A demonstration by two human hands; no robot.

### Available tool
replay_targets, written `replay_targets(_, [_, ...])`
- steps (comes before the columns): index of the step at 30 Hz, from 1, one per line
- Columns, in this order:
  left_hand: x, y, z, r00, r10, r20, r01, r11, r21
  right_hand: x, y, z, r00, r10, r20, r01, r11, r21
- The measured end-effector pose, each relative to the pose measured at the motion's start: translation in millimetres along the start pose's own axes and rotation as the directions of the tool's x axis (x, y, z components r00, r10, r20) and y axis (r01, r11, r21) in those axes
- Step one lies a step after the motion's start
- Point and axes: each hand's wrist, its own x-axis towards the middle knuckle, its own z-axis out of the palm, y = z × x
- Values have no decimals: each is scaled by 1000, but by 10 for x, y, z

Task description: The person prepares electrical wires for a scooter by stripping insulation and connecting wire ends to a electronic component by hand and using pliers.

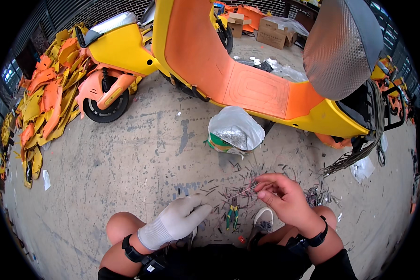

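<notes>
At the frame's lower centre, the bare right hand (287,198) pinches a thin wire (242,192) between its fingers; whether the gloved left hand (178,218) grips it, I cannot tell. Green-handled pliers (234,206) lie just below, on the floor (126,172).

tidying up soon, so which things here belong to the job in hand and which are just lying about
In the job, it seems:
thin strand in the bare right hand
gloved left hand
pliers, dark short pieces on the floor
probably the open bag

Probably just lying about:
heap of yellow and orange panels
cardboard boxes
white scrap at left
</notes>
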Motion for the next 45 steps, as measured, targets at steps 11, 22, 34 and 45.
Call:
replay_targets(11, [-23, 173, 19, 979, -140, 146, 182, 926, -331, -12, -28, -10, 996, -38, -83, 23, 985, -173])
replay_targets(22, [-4, 36, -4, 947, -155, 281, 277, 835, -475, 54, -26, -200, 979, -60, -195, 24, 983, -180])
replay_targets(34, [-54, 17, -27, 985, 173, 24, -175, 981, 86, 0, -100, -239, 984, 79, -160, -116, 964, -238])
replay_targets(45, [-78, -11, 23, 919, 384, -96, -322, 867, 380, -3, -56, -214, 924, 358, -132, -358, 934, 27])
